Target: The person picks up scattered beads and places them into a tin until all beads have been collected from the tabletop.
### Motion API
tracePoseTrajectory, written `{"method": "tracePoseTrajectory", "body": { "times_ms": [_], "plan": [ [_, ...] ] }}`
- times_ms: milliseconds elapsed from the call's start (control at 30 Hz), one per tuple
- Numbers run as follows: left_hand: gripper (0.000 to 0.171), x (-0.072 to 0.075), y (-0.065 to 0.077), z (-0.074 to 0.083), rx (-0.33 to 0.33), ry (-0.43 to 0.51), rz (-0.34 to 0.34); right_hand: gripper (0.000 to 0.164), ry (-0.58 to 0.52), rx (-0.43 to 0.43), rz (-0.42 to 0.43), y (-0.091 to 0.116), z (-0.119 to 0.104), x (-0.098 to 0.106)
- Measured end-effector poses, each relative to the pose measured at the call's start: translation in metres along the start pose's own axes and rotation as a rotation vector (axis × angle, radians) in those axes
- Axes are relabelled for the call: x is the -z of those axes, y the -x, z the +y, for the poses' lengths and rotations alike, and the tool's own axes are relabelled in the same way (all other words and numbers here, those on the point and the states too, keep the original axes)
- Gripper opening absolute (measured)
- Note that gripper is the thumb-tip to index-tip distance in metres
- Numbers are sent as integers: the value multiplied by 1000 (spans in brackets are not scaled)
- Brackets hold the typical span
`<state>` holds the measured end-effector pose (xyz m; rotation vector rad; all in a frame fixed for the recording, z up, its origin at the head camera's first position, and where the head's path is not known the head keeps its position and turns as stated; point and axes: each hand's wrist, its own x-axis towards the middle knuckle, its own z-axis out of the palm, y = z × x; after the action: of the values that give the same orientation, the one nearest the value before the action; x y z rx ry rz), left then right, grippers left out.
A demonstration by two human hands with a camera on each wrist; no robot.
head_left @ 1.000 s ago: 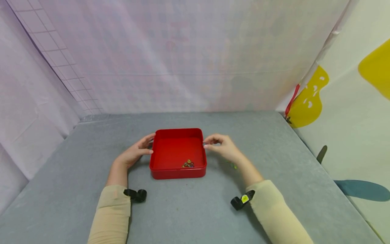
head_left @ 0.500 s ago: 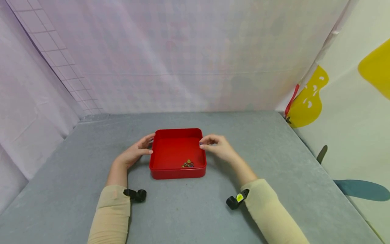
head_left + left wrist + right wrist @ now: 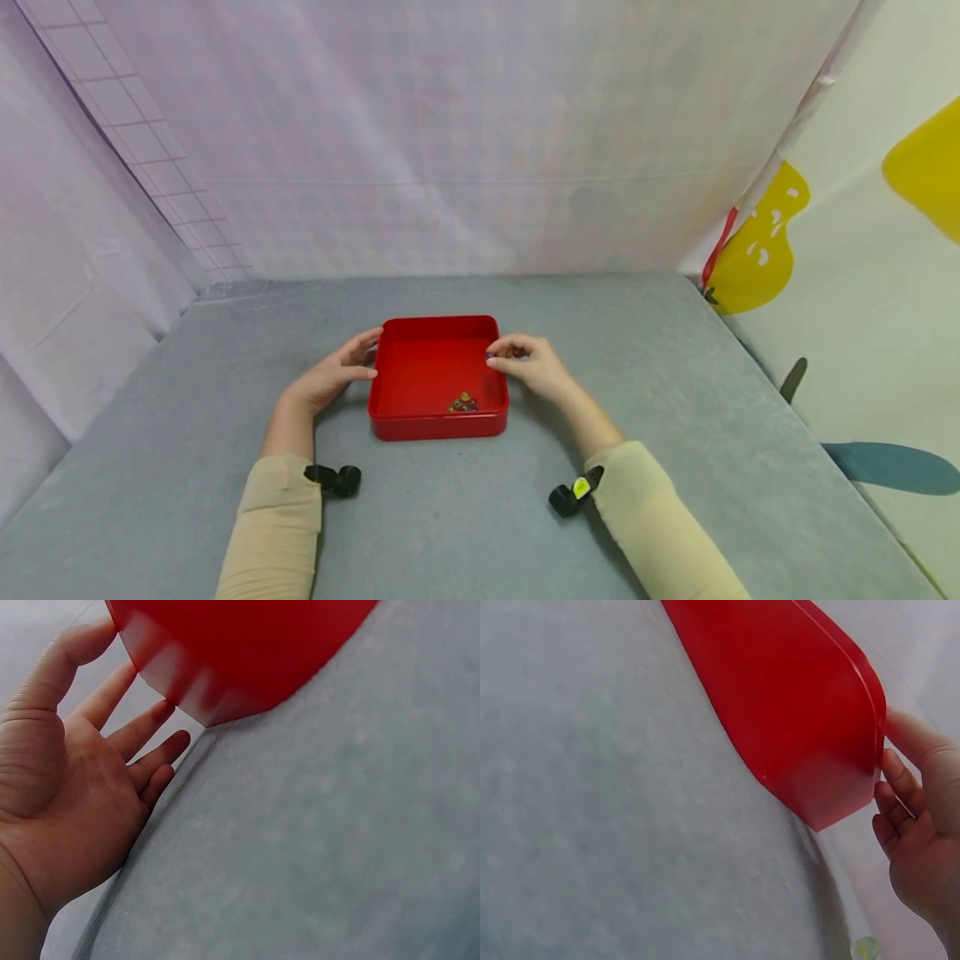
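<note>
A square red open box point(image 3: 438, 428) stands on the grey table. Near its front right corner inside lies a small pile of tiny multicoloured pieces point(image 3: 463, 403), too small to tell their kind. My left hand point(image 3: 330, 379) touches the box's left side; in the left wrist view its fairly straight fingertips point(image 3: 156, 712) meet the red wall. Over the right rim, my right hand point(image 3: 538, 367) pinches a tiny dark bluish piece point(image 3: 490, 356) between thumb and index finger. The right wrist view hides that piece behind the box wall.
In the right wrist view a small yellow-green round piece point(image 3: 865, 947) lies at the lower edge. White patterned sheets point(image 3: 450, 150) hang behind the table and at its sides. Grey table surface point(image 3: 450, 517) surrounds the box.
My right hand has moved left, carrying the tiny piece from beside the right rim to just over the box's inside. The left hand and the box have stayed still.
</note>
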<state>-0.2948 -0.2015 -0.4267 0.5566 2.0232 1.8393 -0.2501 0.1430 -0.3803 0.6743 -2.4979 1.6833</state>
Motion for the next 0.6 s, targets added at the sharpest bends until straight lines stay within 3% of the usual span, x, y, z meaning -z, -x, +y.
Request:
{"method": "tracePoseTrajectory", "body": {
  "times_ms": [600],
  "plan": [
    [70, 0, 1, 0, -5, -11, 2, 22, -22, -19, 59, -3, 8, -6]
  ]
}}
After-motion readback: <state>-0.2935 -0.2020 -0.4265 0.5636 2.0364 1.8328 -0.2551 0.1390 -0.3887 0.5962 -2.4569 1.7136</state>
